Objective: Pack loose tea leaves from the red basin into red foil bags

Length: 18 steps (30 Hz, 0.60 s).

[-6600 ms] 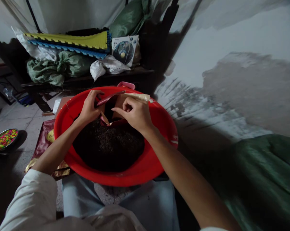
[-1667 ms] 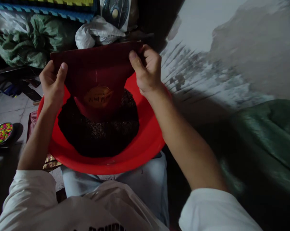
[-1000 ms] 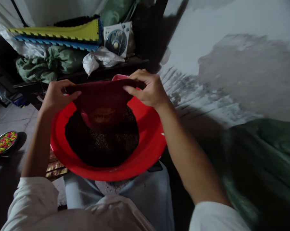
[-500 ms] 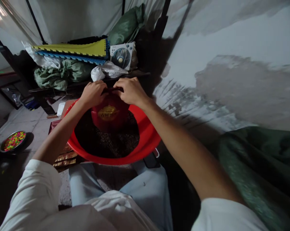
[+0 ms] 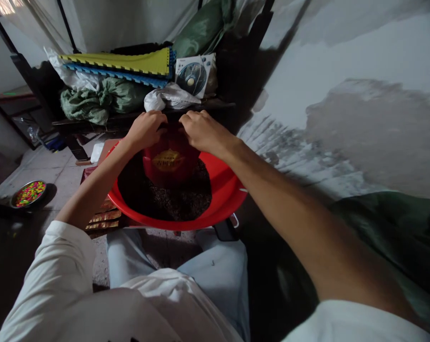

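My left hand point(image 5: 148, 129) is closed on the left part of the top edge of a red bag point(image 5: 172, 167) with a gold emblem. On the right part of the same edge, my right hand point(image 5: 205, 133) is also closed, with a gap between the two hands. The bag is upright inside a wide red basin point(image 5: 224, 194), its lower end among dark, loose, leaf-like bits point(image 5: 181, 202). My fingertips are partly hidden behind the bag's top.
A phone-like black object point(image 5: 225, 231) lies at the basin's near right edge. Gold-and-red packets point(image 5: 102, 217) are left of the basin. A metal bowl point(image 5: 28, 194) of colourful pieces sits on the floor. Behind, a dark bench point(image 5: 222, 105) holds foam mats point(image 5: 129, 64), sacks and a fan box point(image 5: 191, 78).
My hands have moved apart along the bag's top edge, widening the gap between them. The whole view has shifted slightly, so the basin appears further right and higher.
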Tool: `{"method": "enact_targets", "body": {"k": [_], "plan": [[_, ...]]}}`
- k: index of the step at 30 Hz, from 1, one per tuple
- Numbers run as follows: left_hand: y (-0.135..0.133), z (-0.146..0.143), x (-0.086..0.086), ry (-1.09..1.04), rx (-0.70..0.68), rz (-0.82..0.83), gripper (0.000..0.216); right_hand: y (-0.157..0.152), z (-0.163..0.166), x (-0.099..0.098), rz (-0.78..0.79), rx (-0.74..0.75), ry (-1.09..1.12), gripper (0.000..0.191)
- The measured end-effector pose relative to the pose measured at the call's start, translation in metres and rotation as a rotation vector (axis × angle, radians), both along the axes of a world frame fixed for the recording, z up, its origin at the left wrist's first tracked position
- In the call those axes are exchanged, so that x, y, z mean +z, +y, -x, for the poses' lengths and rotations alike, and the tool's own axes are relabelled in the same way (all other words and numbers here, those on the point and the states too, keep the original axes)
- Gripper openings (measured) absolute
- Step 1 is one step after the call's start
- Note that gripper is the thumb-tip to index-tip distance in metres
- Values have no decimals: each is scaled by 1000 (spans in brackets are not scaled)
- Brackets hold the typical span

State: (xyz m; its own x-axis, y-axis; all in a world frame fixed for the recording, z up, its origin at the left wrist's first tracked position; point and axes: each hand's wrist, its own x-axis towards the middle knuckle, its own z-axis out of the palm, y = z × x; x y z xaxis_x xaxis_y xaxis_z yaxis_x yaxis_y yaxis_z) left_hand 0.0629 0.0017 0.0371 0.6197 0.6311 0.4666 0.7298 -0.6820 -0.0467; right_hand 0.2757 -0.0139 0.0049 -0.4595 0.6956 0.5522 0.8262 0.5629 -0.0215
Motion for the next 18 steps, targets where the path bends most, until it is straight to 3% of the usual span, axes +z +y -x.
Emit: {"method": "enact_targets", "body": {"k": [11,18], "plan": [[6,10,-8,-212,-50,100,11,-21,-29,-4,12,31,177,36],[8,11,-4,-146,-32,27,11,-29,-42,0,40,-117,200,45]]}}
